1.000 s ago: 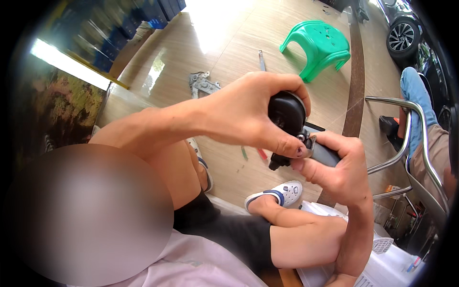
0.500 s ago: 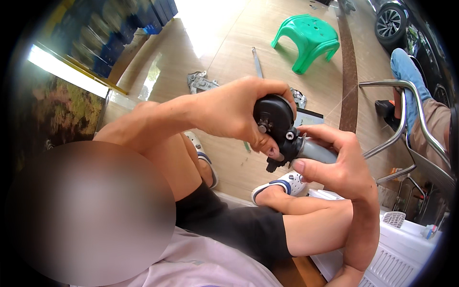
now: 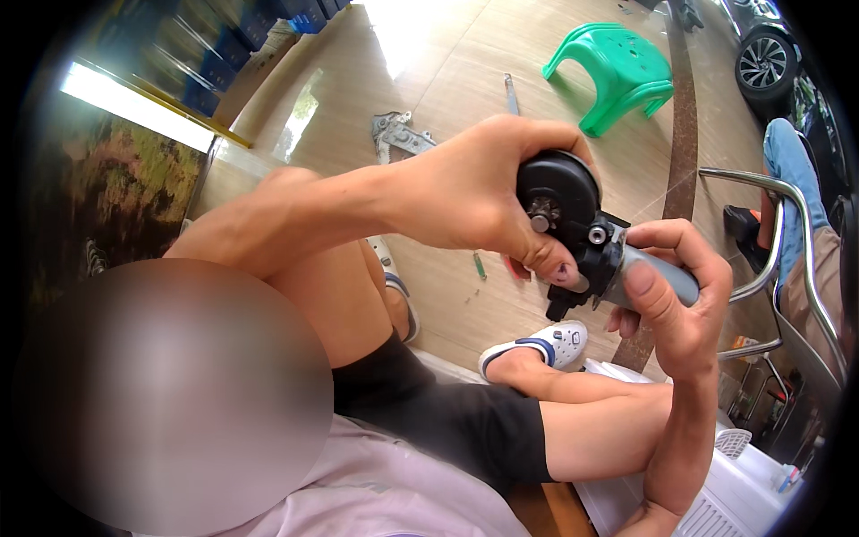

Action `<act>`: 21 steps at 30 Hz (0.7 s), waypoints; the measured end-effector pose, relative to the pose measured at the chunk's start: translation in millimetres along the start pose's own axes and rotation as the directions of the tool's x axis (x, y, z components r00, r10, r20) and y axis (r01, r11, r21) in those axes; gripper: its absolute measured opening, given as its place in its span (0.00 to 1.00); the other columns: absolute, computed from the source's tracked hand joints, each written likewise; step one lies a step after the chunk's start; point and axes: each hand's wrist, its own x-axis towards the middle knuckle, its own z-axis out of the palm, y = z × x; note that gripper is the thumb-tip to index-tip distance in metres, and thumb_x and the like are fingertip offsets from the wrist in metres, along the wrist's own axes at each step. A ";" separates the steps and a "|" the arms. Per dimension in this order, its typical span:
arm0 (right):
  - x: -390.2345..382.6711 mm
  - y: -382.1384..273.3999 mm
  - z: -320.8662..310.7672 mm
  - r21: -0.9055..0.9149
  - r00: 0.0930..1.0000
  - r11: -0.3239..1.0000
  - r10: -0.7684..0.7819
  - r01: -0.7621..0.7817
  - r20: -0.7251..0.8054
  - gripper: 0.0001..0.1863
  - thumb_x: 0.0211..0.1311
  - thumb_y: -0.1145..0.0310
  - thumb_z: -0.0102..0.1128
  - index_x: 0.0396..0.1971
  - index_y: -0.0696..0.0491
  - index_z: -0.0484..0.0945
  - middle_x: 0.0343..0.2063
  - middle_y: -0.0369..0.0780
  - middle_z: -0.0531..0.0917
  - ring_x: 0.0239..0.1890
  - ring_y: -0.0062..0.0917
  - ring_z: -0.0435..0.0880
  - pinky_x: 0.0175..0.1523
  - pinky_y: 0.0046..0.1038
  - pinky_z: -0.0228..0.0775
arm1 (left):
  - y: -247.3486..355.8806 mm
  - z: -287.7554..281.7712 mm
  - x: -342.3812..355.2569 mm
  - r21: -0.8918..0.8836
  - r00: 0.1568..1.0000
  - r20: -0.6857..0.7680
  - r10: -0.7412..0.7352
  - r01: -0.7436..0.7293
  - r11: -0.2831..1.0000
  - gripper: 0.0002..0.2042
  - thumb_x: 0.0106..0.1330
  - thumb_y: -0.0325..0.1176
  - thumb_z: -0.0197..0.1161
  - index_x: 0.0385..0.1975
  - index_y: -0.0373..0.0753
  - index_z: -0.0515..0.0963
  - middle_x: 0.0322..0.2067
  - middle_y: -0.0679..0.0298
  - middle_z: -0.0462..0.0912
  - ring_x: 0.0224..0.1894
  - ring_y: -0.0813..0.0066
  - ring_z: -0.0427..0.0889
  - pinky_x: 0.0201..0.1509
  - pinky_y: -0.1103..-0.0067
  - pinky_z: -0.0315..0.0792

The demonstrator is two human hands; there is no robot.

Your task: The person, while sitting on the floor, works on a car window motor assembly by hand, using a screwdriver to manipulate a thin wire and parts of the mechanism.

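Note:
A small electric motor unit with a round black gear housing and a silver-grey cylinder is in both my hands, held above my legs. My left hand wraps over the round housing, fingers on its far rim and thumb pressing by the small metal fittings. My right hand grips the cylinder, thumb laid on it near the black joint. A grey metal mechanism and a long metal strip lie on the floor beyond, with a small green object.
A green plastic stool stands ahead. At right are tubular chair frames, another person's jeans-clad leg and a car wheel. A white plastic crate is beside my right leg. Blue boxes on a rack stand at upper left.
The motor and both hands have shifted slightly up and right since half a second ago. My right thumb has moved up onto the cylinder, and my right fingers curl differently around it.

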 end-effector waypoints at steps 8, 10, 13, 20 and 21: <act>6.4 -5.1 5.6 0.119 0.992 0.991 0.080 -0.068 -0.094 0.20 0.72 0.56 0.58 0.33 0.62 0.78 0.17 0.37 0.78 0.13 0.14 0.73 0.18 0.18 0.64 | -1.5 3.7 5.8 -0.027 1.000 0.018 0.024 -0.024 0.999 0.26 0.49 0.27 0.82 0.45 0.32 0.74 0.29 0.62 0.84 0.29 0.79 0.83 0.31 0.81 0.78; 6.6 -5.8 8.0 0.092 0.991 0.994 0.067 -0.056 -0.118 0.22 0.73 0.55 0.55 0.31 0.61 0.78 0.16 0.36 0.77 0.12 0.14 0.72 0.17 0.18 0.63 | -3.0 4.1 6.8 -0.008 0.999 0.016 0.048 -0.048 0.999 0.25 0.49 0.26 0.81 0.45 0.32 0.74 0.29 0.61 0.84 0.29 0.79 0.83 0.31 0.81 0.79; 6.5 -5.2 7.9 0.137 0.983 0.989 0.082 -0.060 -0.165 0.21 0.73 0.55 0.54 0.30 0.61 0.77 0.16 0.36 0.76 0.11 0.14 0.71 0.17 0.18 0.62 | -4.7 4.2 8.6 -0.014 0.999 0.018 0.050 -0.049 0.999 0.26 0.49 0.27 0.82 0.45 0.32 0.74 0.30 0.61 0.84 0.28 0.79 0.84 0.31 0.81 0.79; 6.3 -4.6 9.1 0.039 0.983 0.997 0.075 -0.070 -0.168 0.22 0.75 0.55 0.48 0.30 0.60 0.76 0.16 0.37 0.76 0.08 0.15 0.69 0.14 0.18 0.62 | -0.4 8.1 6.9 -0.169 0.999 0.027 -0.032 0.036 0.985 0.27 0.49 0.29 0.82 0.46 0.33 0.73 0.30 0.61 0.83 0.27 0.78 0.84 0.28 0.81 0.80; 6.9 -4.0 10.7 0.019 0.980 0.998 0.067 -0.064 -0.188 0.22 0.75 0.55 0.48 0.29 0.60 0.76 0.16 0.37 0.76 0.08 0.14 0.68 0.14 0.18 0.62 | -0.7 7.8 7.3 -0.168 0.999 0.027 -0.033 0.037 0.985 0.28 0.49 0.29 0.82 0.47 0.33 0.72 0.31 0.61 0.83 0.28 0.79 0.83 0.27 0.81 0.81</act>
